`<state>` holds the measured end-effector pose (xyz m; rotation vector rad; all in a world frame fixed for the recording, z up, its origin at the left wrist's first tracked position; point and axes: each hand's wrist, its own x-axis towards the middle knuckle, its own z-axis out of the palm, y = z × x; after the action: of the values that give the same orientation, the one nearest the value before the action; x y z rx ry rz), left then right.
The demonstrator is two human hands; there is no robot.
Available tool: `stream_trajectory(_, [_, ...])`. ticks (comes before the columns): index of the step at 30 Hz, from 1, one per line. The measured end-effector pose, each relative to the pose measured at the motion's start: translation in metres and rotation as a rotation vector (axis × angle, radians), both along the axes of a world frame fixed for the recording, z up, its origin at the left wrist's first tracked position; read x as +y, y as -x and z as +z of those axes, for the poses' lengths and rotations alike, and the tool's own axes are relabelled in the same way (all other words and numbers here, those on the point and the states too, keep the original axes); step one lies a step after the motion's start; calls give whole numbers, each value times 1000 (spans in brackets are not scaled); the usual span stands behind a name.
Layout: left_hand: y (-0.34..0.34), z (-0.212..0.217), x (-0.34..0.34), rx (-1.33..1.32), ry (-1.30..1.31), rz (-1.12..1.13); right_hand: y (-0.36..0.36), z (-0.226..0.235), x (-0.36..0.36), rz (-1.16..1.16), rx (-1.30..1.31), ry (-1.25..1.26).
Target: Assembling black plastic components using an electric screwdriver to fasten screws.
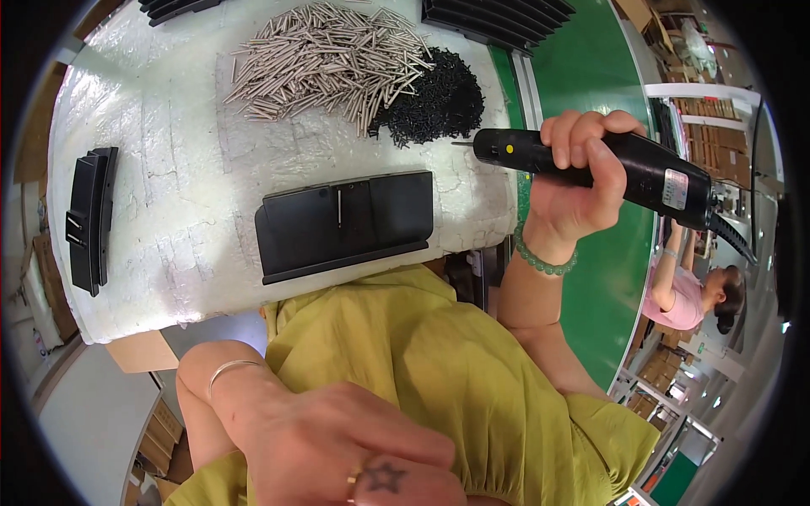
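My right hand [582, 177] is wrapped round a black electric screwdriver [658, 173], held level with its bit pointing left, near the pile of small black screws [439, 97]. My left hand [354, 438] is low in front of my body, close to the camera, with its fingers curled; whatever may be inside them is hidden. On the padded table in front of me lies a flat black panel [295, 228] with a raised lip along its near edge. A slim metal pin [340, 207] shows upright against its face. Neither hand touches the panel.
A large heap of silvery metal pins [325, 63] adjoins the screws on the white wrapped table [169, 194]. Another black part [91, 219] with pins lies at the left; stacked black parts [502, 21] are at the back. A green surface [591, 76] and a co-worker [683, 295] are to the right.
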<state>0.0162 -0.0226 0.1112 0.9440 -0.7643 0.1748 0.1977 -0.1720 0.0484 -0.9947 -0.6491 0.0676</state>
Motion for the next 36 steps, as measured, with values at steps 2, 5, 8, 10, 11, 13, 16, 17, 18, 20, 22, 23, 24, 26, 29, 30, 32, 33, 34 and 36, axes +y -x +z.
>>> stream_trajectory(2, [-1,-1,0,42,-54,43,1,-2,1,-64,-20,10])
stream_trajectory(5, [-2,-6,4,152,-219,195,-2,-6,1,-112,-18,15])
stream_trajectory(8, [-5,-14,11,257,-384,348,-4,-8,0,-127,-9,33])
stream_trajectory(10, [-9,-19,14,327,-496,456,-5,-9,-1,-121,-3,39])
stream_trajectory(11, [-11,-21,15,362,-554,514,-6,-9,-1,-89,0,17])
stream_trajectory(13, [-18,-30,16,428,-661,618,-7,-8,-3,-63,-2,0])
stream_trajectory(16, [-48,-76,24,262,-967,928,-4,-5,-2,-76,-18,0])
stream_trajectory(17, [-54,-86,27,230,-1014,923,-3,-2,-3,-52,-25,-21])
stream_trajectory(18, [-62,-96,27,229,-1017,933,-2,1,-5,-27,-33,-42])
stream_trajectory(20, [-82,-112,20,108,-1084,980,0,8,-8,-18,-68,-32])
stream_trajectory(22, [-98,-117,14,114,-1080,956,3,14,-10,20,-98,-76])
stream_trajectory(23, [-104,-119,13,42,-1081,953,5,16,-9,29,-115,-65])
stream_trajectory(24, [-108,-121,12,-30,-1081,950,5,18,-8,33,-119,-71])
stream_trajectory(26, [-114,-123,10,-45,-1104,969,5,21,-11,81,-141,-90])
stream_trajectory(29, [-114,-123,15,-60,-1062,1046,3,25,-13,102,-176,-122])
stream_trajectory(30, [-113,-123,16,-41,-1014,1054,1,26,-14,137,-196,-139])
stream_trajectory(32, [-109,-121,17,-17,-971,1064,2,28,-13,173,-210,-154])
stream_trajectory(33, [-107,-118,18,23,-947,1058,2,28,-13,207,-223,-165])
stream_trajectory(34, [-107,-115,17,59,-922,1044,3,30,-13,203,-222,-166])
stream_trajectory(36, [-107,-112,16,71,-879,1025,4,34,-14,223,-255,-164])
